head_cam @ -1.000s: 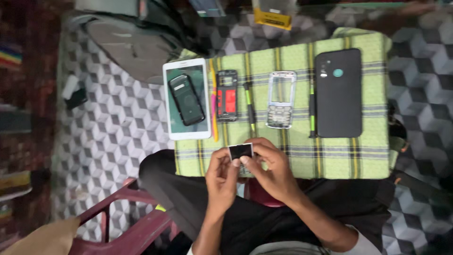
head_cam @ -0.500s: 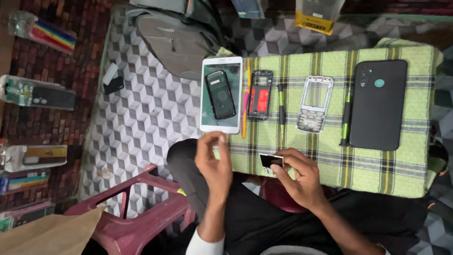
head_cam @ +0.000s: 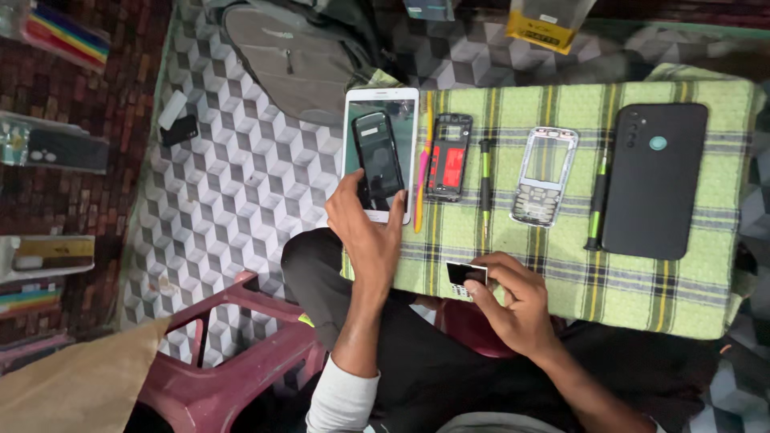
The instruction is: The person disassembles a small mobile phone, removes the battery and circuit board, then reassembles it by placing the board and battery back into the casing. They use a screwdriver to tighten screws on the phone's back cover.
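My left hand [head_cam: 365, 228] reaches up to the near end of a white tablet [head_cam: 382, 108] that lies on a green checked cloth [head_cam: 690, 289]; its fingers touch the lower end of a black phone back cover [head_cam: 378, 154] resting on the tablet. My right hand [head_cam: 513, 297] pinches a small dark rectangular screen part [head_cam: 465, 274] at the cloth's near edge. On the cloth lie a phone body with a red patch [head_cam: 449, 156], a clear keypad frame [head_cam: 545, 176], two green-handled screwdrivers [head_cam: 485, 180] [head_cam: 597, 200], a yellow-and-pink pry tool [head_cam: 423, 160] and a large black smartphone [head_cam: 655, 180].
A grey backpack [head_cam: 297, 60] lies on the cube-patterned floor [head_cam: 216, 192] beyond the tablet. A dark red plastic stool [head_cam: 233, 369] stands beside my left leg. Shelves with boxed goods [head_cam: 56, 148] line the left side. A yellow packet [head_cam: 545, 24] lies past the cloth.
My left hand let go of the small screen part and moved up to the tablet and black cover. My right hand still holds the part. The view shifted left.
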